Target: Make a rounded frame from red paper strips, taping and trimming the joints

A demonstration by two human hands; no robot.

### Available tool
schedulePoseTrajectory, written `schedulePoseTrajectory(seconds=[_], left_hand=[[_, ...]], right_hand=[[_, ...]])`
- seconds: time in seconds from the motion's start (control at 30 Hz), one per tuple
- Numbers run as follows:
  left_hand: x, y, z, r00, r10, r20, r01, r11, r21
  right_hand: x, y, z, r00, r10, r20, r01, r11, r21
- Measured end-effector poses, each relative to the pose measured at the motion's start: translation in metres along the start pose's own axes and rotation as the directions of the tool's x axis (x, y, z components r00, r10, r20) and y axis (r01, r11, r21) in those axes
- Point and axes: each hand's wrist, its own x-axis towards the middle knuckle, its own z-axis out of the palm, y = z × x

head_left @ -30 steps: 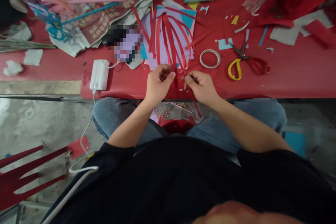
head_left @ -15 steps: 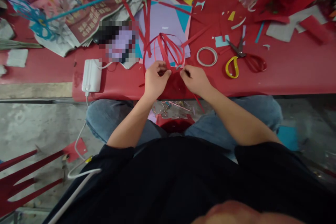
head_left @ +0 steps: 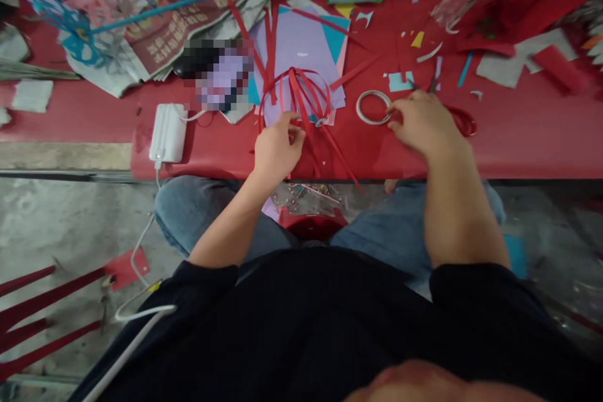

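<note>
Strips (head_left: 295, 89) lie ahead of the curled left hand (head_left: 279, 148); right hand (head_left: 421, 120) beside the tape (head_left: 371, 121); either's grip, I cannot tell.

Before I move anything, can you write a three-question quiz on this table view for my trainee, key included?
1. Which lies nearest the right hand?
a) newspaper
b) pale ring-shaped roll
c) plastic bottle

2. True or false: the left hand is resting on the white power bank.

3. Fill in the blank: the right hand partly hides the ____, though a red handle loop still shows.

Key:
1. b
2. False; it is by the red strips.
3. scissors
</note>
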Motion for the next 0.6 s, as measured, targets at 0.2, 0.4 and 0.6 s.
schedulePoseTrajectory(seconds=[0.2, 0.4, 0.6], left_hand=[[-0.012, 0.005, 0.004, 0.997, 0.070, 0.007, -0.070, 0.997, -0.016], [-0.019, 0.008, 0.006, 0.992, 0.126, -0.020, -0.127, 0.990, -0.061], [-0.028, 0.014, 0.016, 0.970, 0.242, -0.016, -0.240, 0.948, -0.210]], right_hand=[[0.014, -0.009, 0.011, 0.994, -0.111, -0.011, 0.110, 0.993, -0.043], [0.005, -0.022, 0.020, 0.981, -0.192, 0.009, 0.192, 0.977, -0.090], [-0.006, -0.067, 0.015, 0.946, -0.298, -0.126, 0.312, 0.943, 0.118]])
